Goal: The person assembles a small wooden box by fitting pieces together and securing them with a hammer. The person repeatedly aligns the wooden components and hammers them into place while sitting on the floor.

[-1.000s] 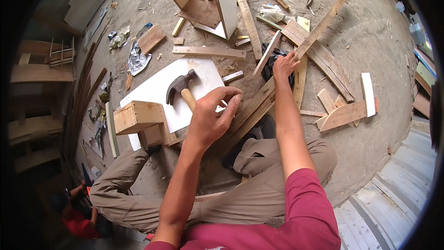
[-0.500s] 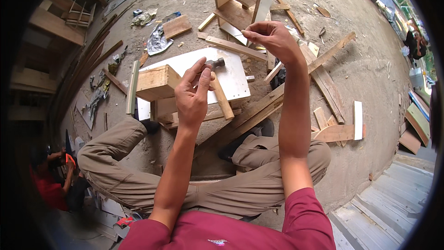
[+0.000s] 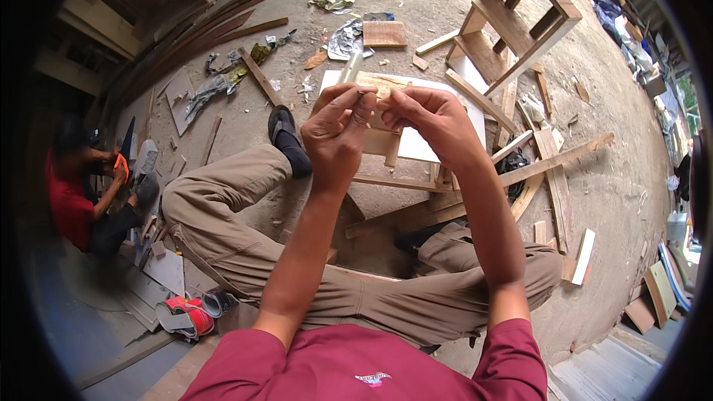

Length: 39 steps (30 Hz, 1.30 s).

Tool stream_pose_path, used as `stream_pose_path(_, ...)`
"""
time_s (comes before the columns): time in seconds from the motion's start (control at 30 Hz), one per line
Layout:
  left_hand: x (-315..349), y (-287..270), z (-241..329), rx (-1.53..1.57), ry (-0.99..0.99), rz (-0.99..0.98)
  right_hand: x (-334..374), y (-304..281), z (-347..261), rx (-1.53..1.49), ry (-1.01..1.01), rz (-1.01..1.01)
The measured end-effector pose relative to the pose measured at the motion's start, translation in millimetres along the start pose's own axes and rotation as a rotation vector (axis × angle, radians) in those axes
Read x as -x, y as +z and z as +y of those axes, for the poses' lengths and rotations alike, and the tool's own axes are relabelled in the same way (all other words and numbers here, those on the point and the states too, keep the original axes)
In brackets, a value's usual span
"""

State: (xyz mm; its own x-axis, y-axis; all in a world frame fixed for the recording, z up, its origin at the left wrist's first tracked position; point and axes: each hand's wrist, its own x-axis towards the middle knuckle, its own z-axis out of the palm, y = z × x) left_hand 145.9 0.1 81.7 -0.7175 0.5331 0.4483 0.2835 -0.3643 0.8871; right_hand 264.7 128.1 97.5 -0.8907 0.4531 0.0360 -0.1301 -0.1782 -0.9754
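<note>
My left hand (image 3: 334, 134) is raised over the workpiece, its thumb pressed against the fingers. A tiny dark tip shows at that pinch, too small to name. Close beside it, my right hand (image 3: 440, 122) also has thumb and fingers pinched together; what they hold cannot be made out. Beyond and beneath both hands is a wooden box-like piece (image 3: 380, 83), partly covered by them, on a white board (image 3: 420, 147). A short wooden rod (image 3: 391, 151) shows below the hands; I cannot tell whether it is a hammer handle.
A wooden frame with shelves (image 3: 512, 26) stands at the far right. Long planks (image 3: 561, 150) cross the ground on the right. Scrap wood (image 3: 384, 33) and crumpled wrappers (image 3: 332, 0) lie farther off. Another person (image 3: 78, 193) sits at the left, near red-and-white cans (image 3: 184, 317).
My right hand has come down and in beside my left, and both now pinch close together. The view has turned left, shifting the scene rightward. The hammer is no longer plainly visible.
</note>
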Motion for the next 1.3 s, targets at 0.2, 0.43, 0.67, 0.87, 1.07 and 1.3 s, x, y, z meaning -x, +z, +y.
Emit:
stream_pose_path(0.2,-70,-80,-32,-0.353,-0.037,-0.055,-18,-71,31,1.17,0.089,0.304)
stream_pose_path(0.43,-62,-86,-61,-0.295,-0.153,-0.158,45,-123,139,1.162,0.331,0.427)
stream_pose_path(0.67,-63,-86,-86,-0.175,-0.19,-0.099,28,-104,172,1.212,0.157,0.54)
stream_pose_path(0.87,-73,-78,-80,-0.154,-0.217,-0.248,25,-109,171,1.241,0.198,0.538)
stream_pose_path(1.07,-71,-80,-91,-0.252,-0.055,-0.278,16,-105,168,1.278,0.226,0.533)
stream_pose_path(1.3,-69,-74,-93,-0.232,-0.069,-0.313,10,-104,166,1.278,0.231,0.525)
